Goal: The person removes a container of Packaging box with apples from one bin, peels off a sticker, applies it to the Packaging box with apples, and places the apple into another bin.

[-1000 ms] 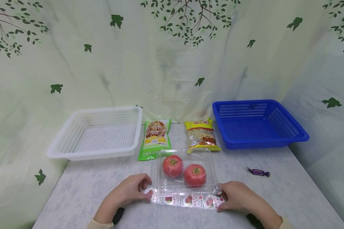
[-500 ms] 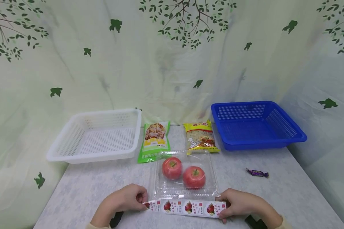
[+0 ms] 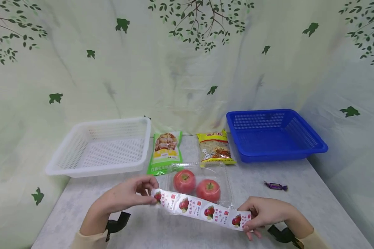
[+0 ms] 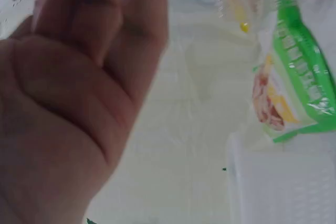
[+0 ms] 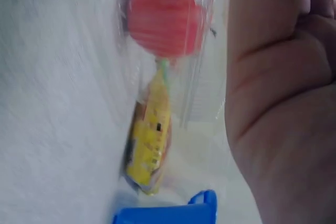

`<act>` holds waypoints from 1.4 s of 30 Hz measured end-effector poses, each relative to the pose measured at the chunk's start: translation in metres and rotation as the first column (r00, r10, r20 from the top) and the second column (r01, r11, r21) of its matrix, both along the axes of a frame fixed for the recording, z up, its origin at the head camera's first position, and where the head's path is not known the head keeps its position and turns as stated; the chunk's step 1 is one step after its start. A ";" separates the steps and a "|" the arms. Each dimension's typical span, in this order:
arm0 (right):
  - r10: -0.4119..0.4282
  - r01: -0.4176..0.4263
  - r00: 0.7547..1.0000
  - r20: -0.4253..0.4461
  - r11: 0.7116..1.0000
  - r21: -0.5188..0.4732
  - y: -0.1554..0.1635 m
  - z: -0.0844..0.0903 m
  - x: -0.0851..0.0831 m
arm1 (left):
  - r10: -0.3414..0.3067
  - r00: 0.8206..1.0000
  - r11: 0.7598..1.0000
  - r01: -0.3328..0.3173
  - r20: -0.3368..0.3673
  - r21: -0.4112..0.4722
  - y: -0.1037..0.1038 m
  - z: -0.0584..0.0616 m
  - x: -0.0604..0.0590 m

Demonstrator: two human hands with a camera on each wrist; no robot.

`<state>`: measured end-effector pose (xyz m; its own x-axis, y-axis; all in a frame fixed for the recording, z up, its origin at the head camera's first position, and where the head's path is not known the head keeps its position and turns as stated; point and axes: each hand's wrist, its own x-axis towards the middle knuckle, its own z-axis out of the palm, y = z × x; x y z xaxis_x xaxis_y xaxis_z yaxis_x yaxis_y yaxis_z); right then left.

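A white strip of stickers (image 3: pixel 196 207) printed with red fruit stretches between the two hands, its left end higher than its right. The left hand (image 3: pixel 127 193) pinches the left end between thumb and fingers. At the other end the right hand (image 3: pixel 265 214) pinches the strip, thumb in front. Behind the strip sits a clear plastic box (image 3: pixel 225 183), its front edge partly covered by the strip. Two red apples, a left apple (image 3: pixel 184 181) and a right apple (image 3: pixel 208 190), lie in the box. In the wrist views the fingertips and strip are out of sight or blurred.
A white basket (image 3: pixel 143 155) stands back left and a blue basket (image 3: pixel 283 155) back right. Between them lie a green food bag (image 3: pixel 165 155) and a yellow food bag (image 3: pixel 216 148), both behind the box. A purple wrapped candy (image 3: pixel 275 186) lies on the table at right.
Both hands have brought the sticker strip from under the box's front edge toward the body, then raised it. The left end has risen more, so the strip now slants. The box stayed put.
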<state>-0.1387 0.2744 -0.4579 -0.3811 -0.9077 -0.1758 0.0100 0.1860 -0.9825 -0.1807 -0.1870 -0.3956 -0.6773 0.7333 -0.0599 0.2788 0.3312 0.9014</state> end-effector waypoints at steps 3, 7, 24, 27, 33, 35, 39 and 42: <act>-0.021 0.021 1.000 -0.023 1.000 0.013 -0.001 0.001 -0.006 | 0.134 0.991 0.989 -0.135 0.029 0.052 0.004 0.006 -0.017; -0.043 0.044 0.999 -0.012 0.998 0.046 -0.004 -0.002 -0.009 | 0.252 0.961 0.951 -0.268 0.115 0.156 0.019 0.004 -0.033; -0.587 0.676 0.609 -0.533 0.736 -0.039 -0.076 0.074 -0.052 | 0.357 0.924 0.907 -0.378 0.137 0.186 0.096 0.014 -0.046; -0.704 0.751 0.556 -0.442 0.653 -0.094 -0.100 0.070 -0.057 | 0.356 0.929 0.916 -0.368 0.099 0.160 0.108 0.008 -0.045; -0.803 0.826 0.469 -0.367 0.546 -0.138 -0.120 0.058 -0.060 | 0.390 0.917 0.913 -0.397 0.081 0.091 0.117 -0.001 -0.044; -0.813 0.831 0.463 -0.354 0.537 -0.146 -0.121 0.056 -0.061 | 0.405 0.910 0.908 -0.412 0.088 0.080 0.119 -0.003 -0.044; -0.813 0.827 0.470 -0.345 0.542 -0.150 -0.122 0.051 -0.065 | 0.457 0.883 0.875 -0.468 0.111 0.120 0.119 -0.005 -0.046; -0.822 0.834 0.456 -0.340 0.529 -0.159 -0.123 0.046 -0.069 | 0.504 0.852 0.840 -0.521 0.139 0.150 0.119 -0.007 -0.048</act>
<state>-0.2076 0.1518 -0.4116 -0.9853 -0.1294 0.1111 -0.1455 0.2976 -0.9436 -0.2292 -0.0679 -0.4021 -0.9570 0.2869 -0.0433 0.0275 0.2382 0.9708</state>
